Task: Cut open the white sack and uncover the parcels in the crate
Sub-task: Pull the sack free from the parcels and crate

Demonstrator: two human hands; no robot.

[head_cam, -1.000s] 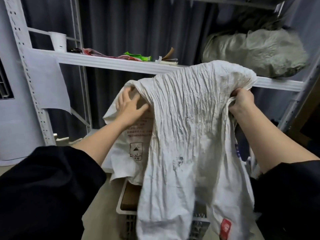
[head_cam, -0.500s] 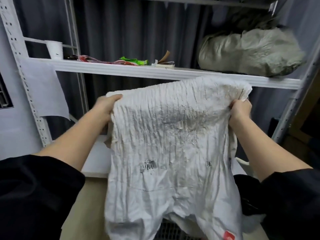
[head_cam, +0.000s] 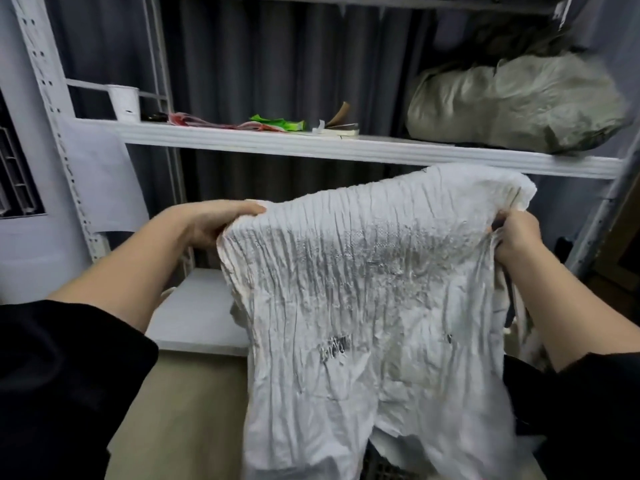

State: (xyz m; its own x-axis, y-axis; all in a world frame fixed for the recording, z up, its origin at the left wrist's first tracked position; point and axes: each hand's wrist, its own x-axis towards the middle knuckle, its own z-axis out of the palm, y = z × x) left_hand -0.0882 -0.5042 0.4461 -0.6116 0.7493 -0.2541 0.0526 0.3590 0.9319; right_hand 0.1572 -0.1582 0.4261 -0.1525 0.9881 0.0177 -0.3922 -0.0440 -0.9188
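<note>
Dark grey pleated curtains (head_cam: 277, 64) hang behind a white slotted-steel shelving rack (head_cam: 346, 150), whose front shelf edge runs across the view just above the work. On that shelf a white paper cup (head_cam: 124, 102) is seen at the left, a flat litter of red and green wrappers (head_cam: 263, 123) near the middle, and a bulging grey-green woven bag (head_cam: 512, 105) at the right, its bulk overhanging the shelf's front edge.

Below the shelf, the crumpled white woven plastic sack (head_cam: 363, 289) is held up and spread by its top edge. Its left corner is gripped by the left hand (head_cam: 211, 223), fingers curled over the bunched rim; its right edge is gathered and pinched in the closed grip of the right hand (head_cam: 516, 237), beside a thin dark strap that hangs along the side. Black sleeves (head_cam: 62, 375) cover both upper arms. The sack hangs in vertical creases, with a faint printed mark on its face, and its lower edge splits into two hanging flaps. Between those flaps, at the bottom edge of the view, a small patch of dark grid-walled plastic crate (head_cam: 381, 467) is visible; its contents cannot be made out.

Left of the sack, a pale grey lower shelf board (head_cam: 197, 313) and a tan floor (head_cam: 180, 410) lie open beneath the left forearm.
</note>
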